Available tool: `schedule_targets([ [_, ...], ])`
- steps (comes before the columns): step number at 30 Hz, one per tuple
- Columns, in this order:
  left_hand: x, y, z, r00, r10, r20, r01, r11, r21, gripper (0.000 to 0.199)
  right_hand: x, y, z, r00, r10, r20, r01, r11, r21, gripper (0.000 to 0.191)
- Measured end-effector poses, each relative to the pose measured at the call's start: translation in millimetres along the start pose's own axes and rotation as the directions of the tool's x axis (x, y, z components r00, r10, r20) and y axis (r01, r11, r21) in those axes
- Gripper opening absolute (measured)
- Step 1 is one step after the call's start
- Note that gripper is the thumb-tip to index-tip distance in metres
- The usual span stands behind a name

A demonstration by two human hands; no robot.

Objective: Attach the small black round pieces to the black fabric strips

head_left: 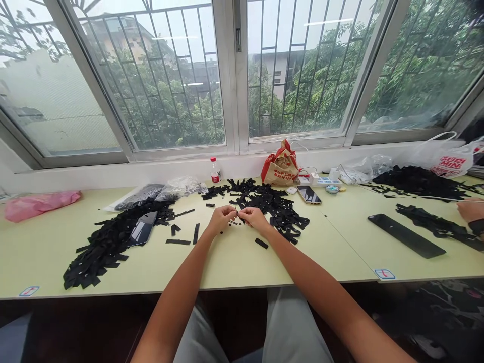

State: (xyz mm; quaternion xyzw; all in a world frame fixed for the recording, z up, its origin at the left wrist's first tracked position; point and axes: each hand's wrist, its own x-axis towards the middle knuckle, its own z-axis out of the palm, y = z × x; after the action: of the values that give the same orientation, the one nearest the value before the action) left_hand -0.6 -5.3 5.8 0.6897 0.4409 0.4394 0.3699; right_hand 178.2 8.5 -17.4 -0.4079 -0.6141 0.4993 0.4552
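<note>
Over the middle of the table, my left hand (222,218) and my right hand (254,217) meet fingertip to fingertip. Both pinch a small black strip (242,221), mostly hidden by the fingers. Several tiny dark round pieces (221,232) are scattered on the tabletop just below and between my hands. A loose pile of black strips (282,204) spreads behind and right of my right hand, and a single black strip (261,243) lies under my right wrist. Left of my left hand are a few separate strips (196,234) and a long heap of black strips (102,244).
A dark phone-like slab (142,229) leans in the left heap. Toward the window stand a red-capped bottle (215,170) and a paper bag (280,169), near a phone (309,194) and power strip (324,181). At right are a long black panel (406,236) and another person's hand (471,209).
</note>
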Motion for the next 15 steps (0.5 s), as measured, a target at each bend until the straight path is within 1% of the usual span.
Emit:
schedule_targets([
  [6, -0.7, -0.7, -1.0, 1.000, -0.023, 0.015, 0.024, 0.999, -0.031, 0.026, -1.4, 0.5, -0.7, 1.000, -0.005, 0.007, 0.005, 1.000, -0.003, 0.033],
  [15, 1.6, -7.8, -1.2, 0.999, -0.053, 0.001, 0.053, 0.998, -0.028, 0.030, -0.5, 2.4, -0.6, 0.999, -0.042, -0.004, 0.042, 0.999, 0.004, 0.032],
])
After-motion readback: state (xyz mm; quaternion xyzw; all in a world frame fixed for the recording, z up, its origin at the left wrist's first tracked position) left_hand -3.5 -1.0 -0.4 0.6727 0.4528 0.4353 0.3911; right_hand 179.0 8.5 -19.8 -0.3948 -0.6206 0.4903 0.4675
